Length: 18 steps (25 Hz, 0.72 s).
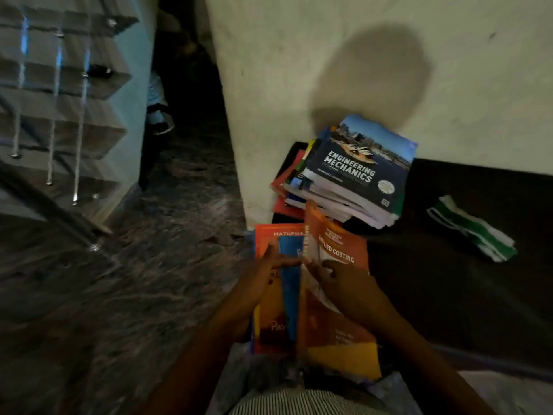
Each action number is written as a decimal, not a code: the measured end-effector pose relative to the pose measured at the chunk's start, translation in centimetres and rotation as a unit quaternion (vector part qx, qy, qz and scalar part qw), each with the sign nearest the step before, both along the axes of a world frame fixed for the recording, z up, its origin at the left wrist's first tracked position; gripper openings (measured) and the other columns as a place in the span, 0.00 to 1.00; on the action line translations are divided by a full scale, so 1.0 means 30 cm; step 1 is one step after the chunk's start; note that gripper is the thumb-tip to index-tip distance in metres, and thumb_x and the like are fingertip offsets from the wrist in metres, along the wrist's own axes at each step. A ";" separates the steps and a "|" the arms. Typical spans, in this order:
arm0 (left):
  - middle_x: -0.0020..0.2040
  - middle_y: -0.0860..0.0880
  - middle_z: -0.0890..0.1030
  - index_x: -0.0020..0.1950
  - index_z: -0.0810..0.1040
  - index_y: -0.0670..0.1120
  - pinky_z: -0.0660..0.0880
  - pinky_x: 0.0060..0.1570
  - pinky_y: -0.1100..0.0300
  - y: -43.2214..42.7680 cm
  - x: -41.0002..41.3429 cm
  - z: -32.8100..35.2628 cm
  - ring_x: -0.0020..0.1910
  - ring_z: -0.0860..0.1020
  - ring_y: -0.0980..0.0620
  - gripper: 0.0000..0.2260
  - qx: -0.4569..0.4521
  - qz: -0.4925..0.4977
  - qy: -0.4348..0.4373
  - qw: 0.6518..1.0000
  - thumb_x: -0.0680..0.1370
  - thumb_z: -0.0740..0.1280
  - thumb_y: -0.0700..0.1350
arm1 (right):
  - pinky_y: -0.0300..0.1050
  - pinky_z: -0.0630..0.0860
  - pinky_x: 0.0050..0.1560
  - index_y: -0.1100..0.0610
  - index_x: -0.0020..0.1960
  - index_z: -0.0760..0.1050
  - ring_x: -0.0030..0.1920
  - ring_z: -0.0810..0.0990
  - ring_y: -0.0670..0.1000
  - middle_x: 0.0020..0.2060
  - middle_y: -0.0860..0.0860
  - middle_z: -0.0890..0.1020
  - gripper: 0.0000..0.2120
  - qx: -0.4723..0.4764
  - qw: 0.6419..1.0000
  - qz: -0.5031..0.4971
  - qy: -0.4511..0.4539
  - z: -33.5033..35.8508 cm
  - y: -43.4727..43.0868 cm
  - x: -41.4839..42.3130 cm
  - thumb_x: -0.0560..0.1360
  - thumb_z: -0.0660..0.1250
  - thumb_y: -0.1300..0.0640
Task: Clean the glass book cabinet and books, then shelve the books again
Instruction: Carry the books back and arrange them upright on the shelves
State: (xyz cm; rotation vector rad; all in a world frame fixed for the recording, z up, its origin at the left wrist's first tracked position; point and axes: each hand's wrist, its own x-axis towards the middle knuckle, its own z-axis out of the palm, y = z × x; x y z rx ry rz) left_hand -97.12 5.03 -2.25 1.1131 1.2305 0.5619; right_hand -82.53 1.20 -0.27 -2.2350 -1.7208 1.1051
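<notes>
Guessing they're only partway, no cabinet showing: left hand (263, 280) is lying flat across the maths book (266, 238), right hand (350, 286) is gripping the orange costing book (339, 245), and the book stack (359, 172) is waiting unshelved against the wall (299, 55), near a cloth (472, 229).

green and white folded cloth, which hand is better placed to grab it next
Right, likely: the green and white folded cloth lies nearer the right hand; the left hand sits farther, across the orange books.
</notes>
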 end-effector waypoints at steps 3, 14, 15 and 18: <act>0.60 0.43 0.77 0.62 0.75 0.38 0.71 0.37 0.76 0.009 0.022 0.014 0.56 0.77 0.57 0.22 -0.040 -0.037 -0.085 0.995 0.83 0.48 0.50 | 0.42 0.77 0.42 0.50 0.53 0.73 0.37 0.77 0.46 0.41 0.51 0.79 0.19 -0.009 0.984 -0.132 0.119 0.054 0.013 -0.018 0.75 0.56 0.37; 0.63 0.44 0.76 0.67 0.67 0.48 0.75 0.57 0.44 -0.069 0.048 -0.161 0.58 0.77 0.44 0.19 -0.092 -0.049 -0.110 0.989 0.77 0.65 0.38 | 0.37 0.76 0.41 0.50 0.72 0.59 0.49 0.76 0.48 0.60 0.53 0.74 0.27 0.026 0.970 -0.202 0.136 0.010 -0.069 0.027 0.76 0.64 0.57; 0.63 0.44 0.76 0.67 0.67 0.48 0.75 0.58 0.45 -0.072 0.059 -0.149 0.59 0.77 0.45 0.20 -0.074 -0.045 -0.107 0.990 0.77 0.65 0.37 | 0.39 0.76 0.46 0.49 0.73 0.57 0.53 0.76 0.50 0.62 0.54 0.74 0.30 0.024 0.983 -0.161 0.086 -0.001 -0.066 0.015 0.75 0.66 0.56; 0.59 0.46 0.78 0.60 0.70 0.52 0.77 0.54 0.50 -0.070 0.057 -0.116 0.54 0.79 0.47 0.16 -0.033 -0.042 -0.118 0.992 0.77 0.65 0.36 | 0.45 0.66 0.62 0.48 0.75 0.52 0.65 0.70 0.56 0.69 0.56 0.69 0.32 0.024 0.994 -0.089 -0.063 -0.002 -0.083 -0.018 0.76 0.64 0.54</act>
